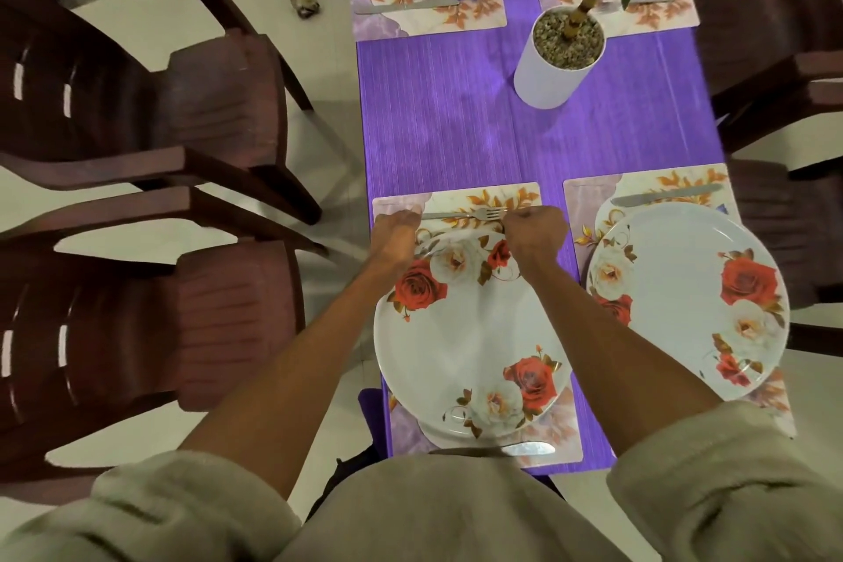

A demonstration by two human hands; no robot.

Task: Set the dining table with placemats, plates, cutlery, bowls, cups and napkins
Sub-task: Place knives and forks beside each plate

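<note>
Purple cloth covers the long bench (524,132) below me, with dark brown chairs (150,105) drawn close on both sides so each place lines up with a seat. Four floral placemats sit in pairs; the nearest placemat (474,196) carries a rose-patterned plate (470,333) centred on it, and its neighbour plate (684,301) lies to the right with a knife (666,194) set beyond it. A white plant pot (559,59) stands mid-bench, apparently as a centrepiece. My left hand (392,233) curls its fingers around the handle end of a fork (470,214) while my right hand (533,233) pinches near the tines, I judge to lay it straight along the mat's far edge, parallel to the plate. Another knife (524,449) lies on the near edge. I can read no brands or writing anywhere.
</note>
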